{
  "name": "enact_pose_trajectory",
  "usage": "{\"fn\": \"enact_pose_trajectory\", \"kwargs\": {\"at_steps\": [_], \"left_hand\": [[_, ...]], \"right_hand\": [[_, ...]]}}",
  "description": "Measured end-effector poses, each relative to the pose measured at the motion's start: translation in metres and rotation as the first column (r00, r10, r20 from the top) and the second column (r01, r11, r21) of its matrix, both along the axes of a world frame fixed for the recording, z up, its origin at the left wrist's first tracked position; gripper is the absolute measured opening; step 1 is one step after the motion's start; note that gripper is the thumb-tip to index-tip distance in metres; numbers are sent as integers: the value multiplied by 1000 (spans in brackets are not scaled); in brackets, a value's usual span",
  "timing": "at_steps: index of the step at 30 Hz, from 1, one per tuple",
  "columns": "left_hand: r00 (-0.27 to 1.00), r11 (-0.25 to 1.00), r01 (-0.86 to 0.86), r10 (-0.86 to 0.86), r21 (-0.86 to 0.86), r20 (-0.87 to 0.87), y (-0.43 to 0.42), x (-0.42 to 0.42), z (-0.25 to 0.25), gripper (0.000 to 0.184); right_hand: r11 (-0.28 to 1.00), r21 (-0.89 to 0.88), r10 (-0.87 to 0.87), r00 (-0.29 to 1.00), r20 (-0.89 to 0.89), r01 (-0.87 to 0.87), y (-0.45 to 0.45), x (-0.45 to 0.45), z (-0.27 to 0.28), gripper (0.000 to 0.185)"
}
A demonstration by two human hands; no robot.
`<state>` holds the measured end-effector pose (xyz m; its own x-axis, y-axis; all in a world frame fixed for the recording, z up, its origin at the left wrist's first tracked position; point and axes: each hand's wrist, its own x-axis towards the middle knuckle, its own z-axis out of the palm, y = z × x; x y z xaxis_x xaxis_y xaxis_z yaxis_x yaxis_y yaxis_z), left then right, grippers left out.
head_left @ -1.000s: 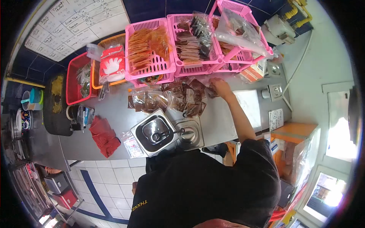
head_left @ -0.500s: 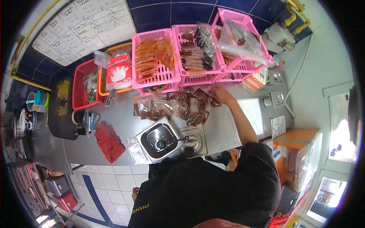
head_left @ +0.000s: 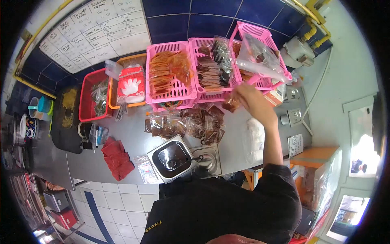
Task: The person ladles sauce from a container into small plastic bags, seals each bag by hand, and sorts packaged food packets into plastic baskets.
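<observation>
My right hand (head_left: 252,101) pinches a small brown sachet (head_left: 231,104) just in front of the right-hand pink basket (head_left: 263,83). More brown sachets (head_left: 194,121) lie in overlapping clear packets on the steel counter to the left of it. Nearer my body stands a square steel container (head_left: 170,157) with dark liquid and a ladle in it, beside a round-lidded steel one (head_left: 208,161). The middle pink basket (head_left: 215,94) holds rows of brown and dark sachets. My left hand is out of view.
Another pink basket (head_left: 170,97) holds orange sachets. An orange basket (head_left: 122,106), a red basket (head_left: 87,116), a red cloth (head_left: 116,158) and a black tray (head_left: 61,134) are on the left. Clear plastic bags (head_left: 254,140) lie under my right forearm.
My right hand has lifted from the counter beside the sachets, with one sachet in its fingers, and moved right. My left hand's fingers, visible earlier at the body's left side, have gone from view.
</observation>
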<state>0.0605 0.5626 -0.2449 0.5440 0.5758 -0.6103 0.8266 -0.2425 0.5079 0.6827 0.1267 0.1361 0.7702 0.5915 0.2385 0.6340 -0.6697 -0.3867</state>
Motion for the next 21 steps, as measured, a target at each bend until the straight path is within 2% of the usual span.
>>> {"fn": "enact_pose_trajectory", "kwargs": {"at_steps": [4, 7, 8, 10, 11, 13, 14, 16, 18, 20, 21], "left_hand": [[996, 999, 29, -31, 29, 78, 10, 50, 10, 34], [987, 997, 52, -62, 65, 150, 15, 98, 28, 34], [982, 995, 59, -71, 74, 174, 14, 116, 35, 34], [973, 993, 75, -94, 94, 213, 13, 149, 51, 34], [969, 991, 81, -102, 102, 226, 13, 164, 58, 34], [963, 989, 89, -115, 116, 244, 11, 188, 69, 34], [962, 989, 89, -116, 119, 247, 10, 198, 74, 34], [961, 987, 97, -126, 124, 246, 10, 213, 79, 34], [961, 987, 104, -132, 124, 244, 11, 227, 82, 34], [961, 987, 109, -135, 121, 242, 12, 237, 84, 34], [961, 986, 109, -137, 125, 240, 12, 240, 85, 34]], "right_hand": [[990, 132, 28, 992, 124, -44, 44, 53, 33, 11], [981, 165, 37, 938, 346, -99, 70, 132, 5, 17], [979, 178, 30, 931, 365, -101, 79, 157, -6, 17], [1000, 5, -5, 980, 200, 4, 93, 200, -26, 20], [1000, 18, -9, 975, 224, 5, 97, 217, -37, 20], [975, -179, -143, 988, -65, 129, 102, 250, -55, 21], [977, -170, -139, 989, -50, 128, 105, 264, -60, 21], [977, -201, -97, 983, -154, 65, 107, 287, -74, 22], [971, -205, -141, 987, -77, 123, 110, 307, -86, 23], [943, -319, -137, 983, -122, 92, 112, 323, -92, 25], [945, -315, -135, 983, -123, 91, 114, 327, -102, 25]]}}
